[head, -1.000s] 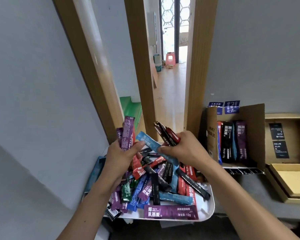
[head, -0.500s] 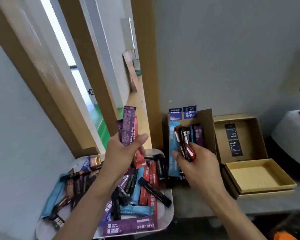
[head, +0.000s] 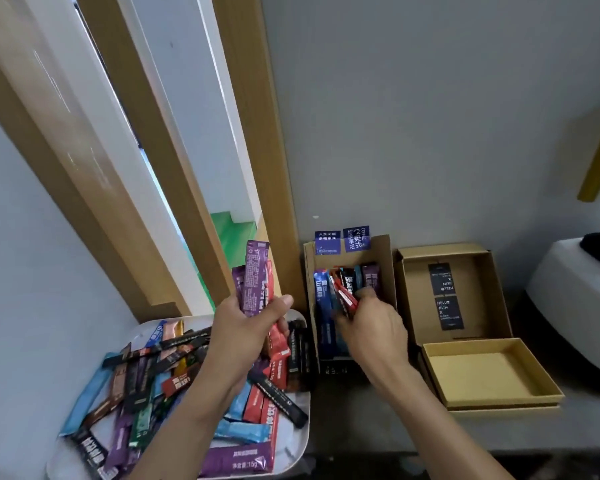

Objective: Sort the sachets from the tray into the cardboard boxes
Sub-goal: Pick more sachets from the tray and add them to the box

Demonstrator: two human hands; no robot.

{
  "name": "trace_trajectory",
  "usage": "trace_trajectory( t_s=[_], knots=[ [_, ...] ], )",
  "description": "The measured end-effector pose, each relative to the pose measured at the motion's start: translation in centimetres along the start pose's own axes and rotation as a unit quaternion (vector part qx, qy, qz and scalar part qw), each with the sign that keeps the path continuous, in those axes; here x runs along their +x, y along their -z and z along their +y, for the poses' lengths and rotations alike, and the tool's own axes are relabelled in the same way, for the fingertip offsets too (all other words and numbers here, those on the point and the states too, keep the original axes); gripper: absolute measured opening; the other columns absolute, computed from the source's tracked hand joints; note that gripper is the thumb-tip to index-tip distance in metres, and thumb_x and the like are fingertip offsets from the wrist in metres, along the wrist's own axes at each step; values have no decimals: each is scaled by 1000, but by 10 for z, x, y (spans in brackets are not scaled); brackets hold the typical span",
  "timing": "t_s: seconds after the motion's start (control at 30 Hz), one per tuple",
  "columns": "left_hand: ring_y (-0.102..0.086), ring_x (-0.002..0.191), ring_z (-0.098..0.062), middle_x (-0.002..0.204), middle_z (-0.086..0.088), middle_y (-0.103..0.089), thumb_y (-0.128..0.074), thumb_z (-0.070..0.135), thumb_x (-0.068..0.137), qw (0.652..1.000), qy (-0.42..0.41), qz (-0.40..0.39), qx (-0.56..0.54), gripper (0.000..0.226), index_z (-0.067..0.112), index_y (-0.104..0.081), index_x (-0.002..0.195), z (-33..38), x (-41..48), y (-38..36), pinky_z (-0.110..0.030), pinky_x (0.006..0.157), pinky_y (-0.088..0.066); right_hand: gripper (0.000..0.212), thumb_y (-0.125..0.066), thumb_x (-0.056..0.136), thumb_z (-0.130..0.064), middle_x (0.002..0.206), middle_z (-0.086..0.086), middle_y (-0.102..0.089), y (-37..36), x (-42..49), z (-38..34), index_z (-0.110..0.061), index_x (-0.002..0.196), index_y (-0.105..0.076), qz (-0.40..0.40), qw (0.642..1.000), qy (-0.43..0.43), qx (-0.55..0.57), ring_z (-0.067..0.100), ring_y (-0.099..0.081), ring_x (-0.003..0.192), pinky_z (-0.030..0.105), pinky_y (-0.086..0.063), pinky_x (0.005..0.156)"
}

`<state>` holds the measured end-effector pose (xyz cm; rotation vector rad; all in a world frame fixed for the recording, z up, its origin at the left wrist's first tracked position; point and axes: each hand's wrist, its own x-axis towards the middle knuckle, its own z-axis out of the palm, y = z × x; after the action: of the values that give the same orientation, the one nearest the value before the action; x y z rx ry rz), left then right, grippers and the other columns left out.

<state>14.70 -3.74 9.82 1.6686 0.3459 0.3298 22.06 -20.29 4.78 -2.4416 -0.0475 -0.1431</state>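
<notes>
You stood in a plain indoor room, at a grey ledge [head: 378, 417] set against a bare grey wall [head: 430, 116], right beside a wooden door frame [head: 253, 133]. Through the opening you had a strip of green floor [head: 232, 237]. A white tray [head: 300, 441] heaped with sachets [head: 142, 386] and open cardboard boxes [head: 499, 375] made it a packing spot; home or office, you couldn't tell.

Near left lies the tray [head: 300, 441], heaped with loose sachets [head: 146, 382]; the left hand [head: 243, 327] holds a bundle [head: 255, 275] above it. Just right stands the filled box [head: 383, 258], where the right hand [head: 371, 327] holds a few sachets [head: 345, 296]. Further right lies the open box [head: 478, 271], with a shallow box [head: 482, 372] nearer.
</notes>
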Motion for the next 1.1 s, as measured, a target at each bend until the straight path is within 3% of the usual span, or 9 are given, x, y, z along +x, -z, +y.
trace_trajectory(
  t_s=[0.13, 0.2, 0.3, 0.37, 0.47, 0.6, 0.87, 0.97, 1.1],
  knots=[
    [-76, 72, -23, 77, -9, -76, -80, 31, 85, 1000, -21, 1, 6, 21, 22, -69, 98, 7, -2, -10, -20, 60, -57, 45, -81, 79, -57, 99, -14, -71, 17, -17, 5, -32, 110, -61, -41, 986, 65, 145, 0, -70, 87, 17, -57, 67],
    [-75, 68, -22, 75, -8, -76, -82, 34, 82, 999, -36, -12, 10, 26, 19, -69, 99, 13, -2, -17, -18, 59, -57, 41, -86, 75, -53, 88, -14, -72, 22, -20, 7, -31, 100, -64, -66, 976, 81, 192, -5, -68, 76, 13, -52, 56],
    [-73, 65, -24, 76, -11, -76, -85, 33, 79, 998, -51, -26, 14, 32, 13, -69, 99, 19, 1, -27, -27, 62, -61, 41, -92, 70, -49, 80, -14, -71, 23, -22, 10, -30, 94, -65, -72, 971, 99, 204, -8, -68, 73, 12, -51, 54],
    [-72, 64, -26, 76, -17, -75, -85, 29, 79, 998, -54, -32, 10, 30, 11, -68, 97, 20, 4, -33, -35, 64, -63, 43, -92, 69, -50, 82, -15, -71, 24, -23, 11, -32, 96, -64, -73, 971, 102, 203, -10, -68, 76, 12, -52, 56],
    [-72, 61, -25, 72, -14, -74, -83, 22, 84, 998, -62, -20, 12, 26, 8, -67, 98, 20, 9, -35, -31, 61, -60, 44, -92, 69, -48, 87, -14, -74, 26, -23, 16, -30, 100, -68, -95, 960, 89, 246, -8, -70, 80, 15, -56, 60],
    [-73, 60, -17, 71, -9, -75, -81, 25, 86, 997, -67, -9, 33, 25, 9, -67, 100, 22, 16, -34, -20, 55, -56, 37, -89, 78, -35, 98, -10, -78, 33, -22, 25, -28, 107, -69, -126, 924, 36, 358, 3, -75, 88, 23, -60, 65],
    [-74, 64, -24, 72, -11, -74, -79, 26, 87, 994, -92, -38, 54, 27, 9, -68, 104, 21, 20, -37, -25, 59, -59, 20, -69, 97, -26, 106, -5, -80, 43, -26, 27, -22, 117, -70, -259, 845, 2, 467, 15, -77, 100, 26, -62, 78],
    [-75, 64, -26, 71, -9, -74, -80, 28, 86, 993, -93, -30, 69, 31, 7, -65, 102, 21, 21, -35, -25, 59, -59, 24, -67, 97, -30, 108, -8, -79, 41, -26, 29, -24, 120, -68, -271, 850, -2, 452, 11, -76, 102, 25, -61, 80],
    [-75, 65, -21, 73, -7, -75, -81, 29, 86, 993, -92, -1, 71, 30, 11, -65, 103, 20, 23, -35, -23, 56, -58, 31, -76, 89, -35, 109, -8, -79, 29, -24, 29, -24, 118, -70, -202, 878, 8, 434, 10, -76, 102, 37, -63, 90]
  ],
)
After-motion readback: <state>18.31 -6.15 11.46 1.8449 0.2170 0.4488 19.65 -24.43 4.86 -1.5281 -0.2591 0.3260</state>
